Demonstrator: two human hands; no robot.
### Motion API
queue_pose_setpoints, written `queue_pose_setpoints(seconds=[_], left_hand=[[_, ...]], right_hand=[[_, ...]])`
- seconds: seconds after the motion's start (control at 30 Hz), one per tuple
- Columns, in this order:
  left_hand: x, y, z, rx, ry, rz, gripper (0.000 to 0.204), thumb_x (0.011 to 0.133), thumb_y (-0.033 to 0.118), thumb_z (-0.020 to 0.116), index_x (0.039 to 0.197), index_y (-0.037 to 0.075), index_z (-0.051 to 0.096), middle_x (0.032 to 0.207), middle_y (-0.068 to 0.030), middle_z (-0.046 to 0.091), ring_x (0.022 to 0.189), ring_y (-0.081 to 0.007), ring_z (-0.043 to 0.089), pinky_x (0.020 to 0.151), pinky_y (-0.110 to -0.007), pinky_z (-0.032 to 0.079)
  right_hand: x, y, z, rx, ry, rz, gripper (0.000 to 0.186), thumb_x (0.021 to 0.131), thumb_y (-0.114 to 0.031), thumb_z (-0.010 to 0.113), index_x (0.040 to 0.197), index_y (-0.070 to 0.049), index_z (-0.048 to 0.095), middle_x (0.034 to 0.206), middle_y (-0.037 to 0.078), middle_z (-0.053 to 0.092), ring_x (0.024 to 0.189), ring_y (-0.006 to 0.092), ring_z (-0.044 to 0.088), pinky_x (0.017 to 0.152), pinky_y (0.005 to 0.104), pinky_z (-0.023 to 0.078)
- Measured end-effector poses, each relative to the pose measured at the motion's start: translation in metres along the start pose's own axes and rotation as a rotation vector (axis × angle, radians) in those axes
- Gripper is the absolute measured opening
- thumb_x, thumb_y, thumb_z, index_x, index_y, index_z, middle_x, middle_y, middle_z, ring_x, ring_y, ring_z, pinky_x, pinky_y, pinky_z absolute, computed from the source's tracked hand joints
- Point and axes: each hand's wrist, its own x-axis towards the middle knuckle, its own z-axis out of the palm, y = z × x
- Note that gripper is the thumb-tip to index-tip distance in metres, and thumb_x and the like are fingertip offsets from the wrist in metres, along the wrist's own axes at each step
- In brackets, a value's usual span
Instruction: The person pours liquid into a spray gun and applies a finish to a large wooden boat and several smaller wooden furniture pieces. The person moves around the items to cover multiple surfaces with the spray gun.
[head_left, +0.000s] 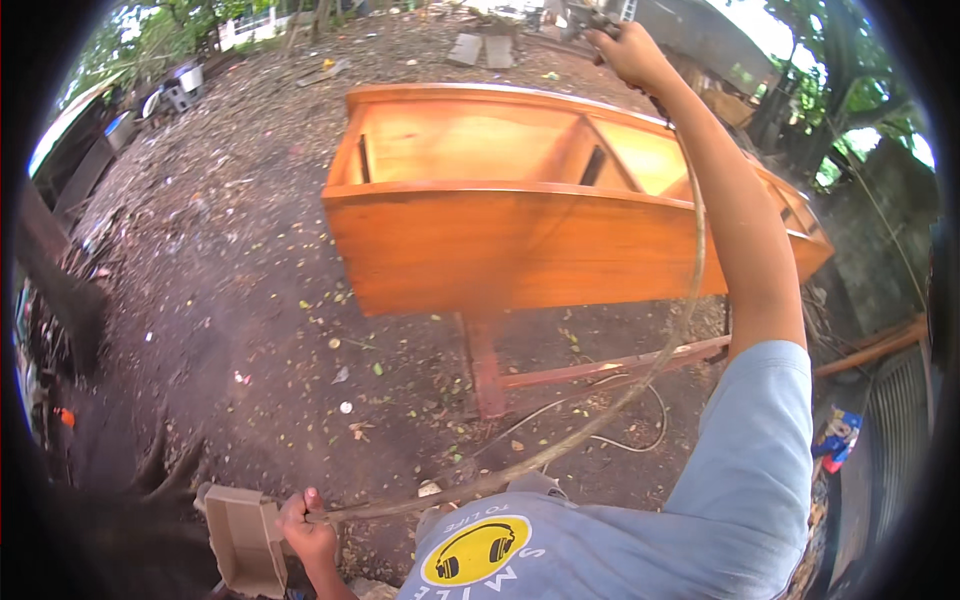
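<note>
Our right hand [628, 52] is raised far out over the cabinet, its grip closed on a dark tool [590, 20] whose shape we cannot make out at this distance. From that hand a thin hose [690, 260] hangs down past the forearm, curves across in front of the cabinet and comes back low toward us, where our left hand [305, 528] has its grip closed around the hose's near stretch. Just beside the left hand, touching or nearly so, sits a piece of brown cardboard [240, 540]; we cannot tell whether the fingers also hold it. The orange wooden cabinet [500, 240] lies on its back with its open compartments facing up, propped on a reddish stand [485, 365] above the dirt ground [250, 300], which is strewn with leaves and scraps. A second, lighter line [640, 425] loops on the ground under the cabinet. Farther off to the left, dark objects stand along the yard's edge, and trees rise at the right.
</note>
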Motion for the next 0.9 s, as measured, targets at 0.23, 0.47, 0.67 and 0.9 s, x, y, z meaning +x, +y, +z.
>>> queue_pose_setpoints(seconds=[0.23,0.47,0.67,0.9], left_hand=[[0.015,0.089,0.078,-0.024,-0.15,0.205,0.043,0.089,0.012,0.066,0.06,0.0,0.038,0.053,-0.0165,0.04,0.05,-0.0324,0.036,0.05,-0.044,0.027],[-0.03,0.174,0.136,-0.012,-0.124,0.271,0.041,0.086,0.009,0.068,0.059,0.0,0.038,0.053,-0.0164,0.039,0.048,-0.0348,0.038,0.049,-0.044,0.029],[-0.075,0.229,0.175,-0.024,-0.16,0.301,0.041,0.086,0.008,0.067,0.059,0.001,0.037,0.053,-0.0161,0.038,0.048,-0.0352,0.038,0.048,-0.044,0.03],[-0.101,0.266,0.183,-0.035,-0.199,0.391,0.042,0.087,0.011,0.066,0.059,0.001,0.037,0.054,-0.0157,0.037,0.048,-0.0345,0.038,0.047,-0.043,0.029]], right_hand=[[-0.031,0.128,-0.077,-0.18,0.008,0.05,0.039,0.093,-0.036,0.061,0.097,0.002,0.069,0.067,0.009,0.067,0.047,0.0195,0.056,0.049,0.0359,0.047],[-0.025,0.227,-0.097,-0.209,-0.097,-0.094,0.041,0.093,-0.039,0.062,0.09,0.002,0.069,0.058,0.006,0.055,0.05,0.0183,0.054,0.051,0.0356,0.046],[-0.066,0.239,-0.148,-0.145,-0.275,-0.02,0.045,0.091,-0.043,0.065,0.074,-0.002,0.061,0.055,0.002,0.05,0.042,0.0124,0.044,0.037,0.0288,0.035],[-0.18,0.227,-0.258,0.214,-0.39,0.078,0.037,0.092,-0.037,0.066,0.077,-0.004,0.059,0.058,0.001,0.052,0.036,0.0052,0.036,0.032,0.0238,0.024]])
